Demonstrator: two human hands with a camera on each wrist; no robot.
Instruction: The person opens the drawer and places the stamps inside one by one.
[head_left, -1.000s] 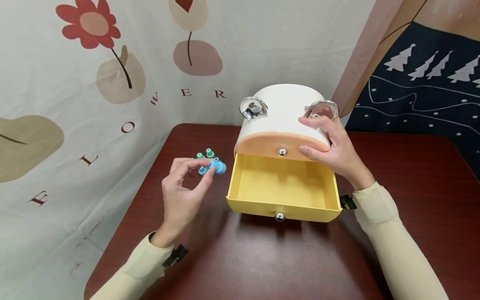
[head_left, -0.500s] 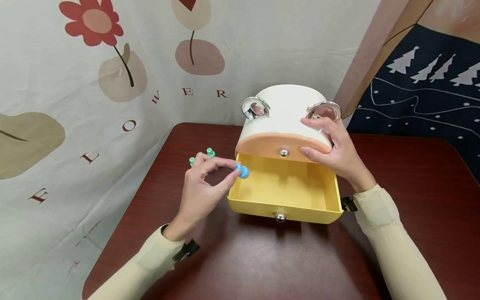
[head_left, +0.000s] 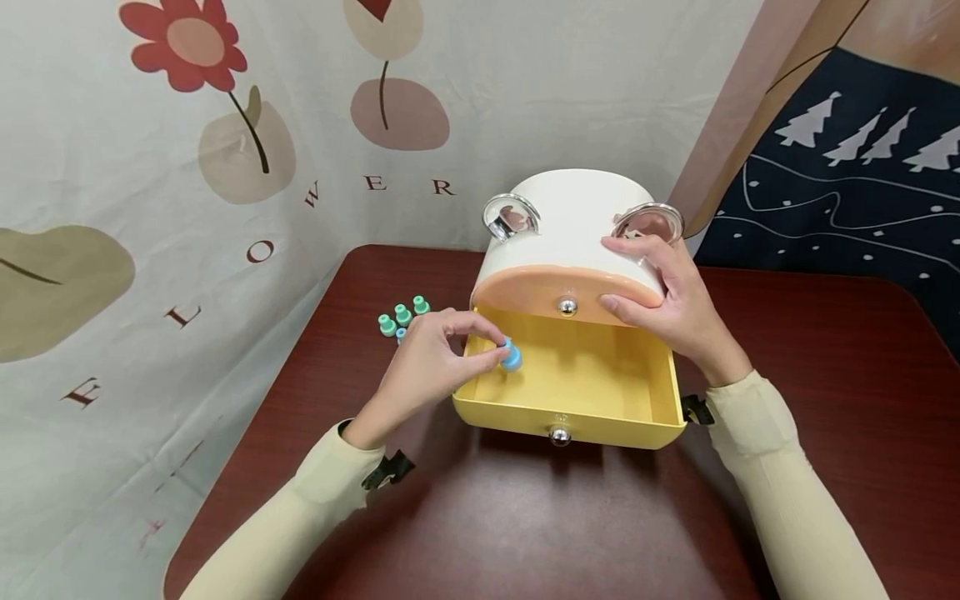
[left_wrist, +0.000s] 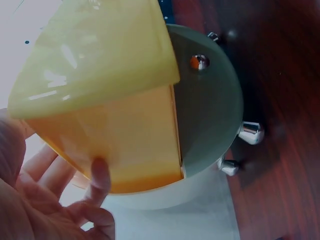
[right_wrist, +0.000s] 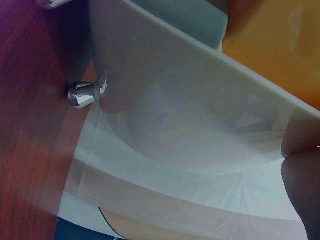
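Observation:
A white drawer box [head_left: 570, 217] with round clear ears stands on the dark red table [head_left: 525, 517]. Its yellow lower drawer [head_left: 577, 375] is pulled out; the peach upper drawer [head_left: 540, 287] is shut. My left hand [head_left: 431, 362] pinches a small blue plug-like piece [head_left: 512, 356] over the left side of the yellow drawer. My right hand [head_left: 667, 296] grips the box's right front corner, thumb on the peach drawer front. The left wrist view shows the yellow drawer [left_wrist: 100, 75] from below and my fingers [left_wrist: 97, 180]. In the right wrist view the box wall [right_wrist: 190, 115] fills the frame.
Several small green and blue pieces [head_left: 401, 317] lie on the table left of the box. A flower-printed cloth [head_left: 187, 167] hangs behind and to the left; a dark tree-patterned cloth [head_left: 847, 183] hangs at the right. A silver knob [head_left: 558, 434] sits on the yellow drawer's front.
My left hand has carried the blue piece rightward from beside the pile to over the open yellow drawer. The right hand has stayed on the box.

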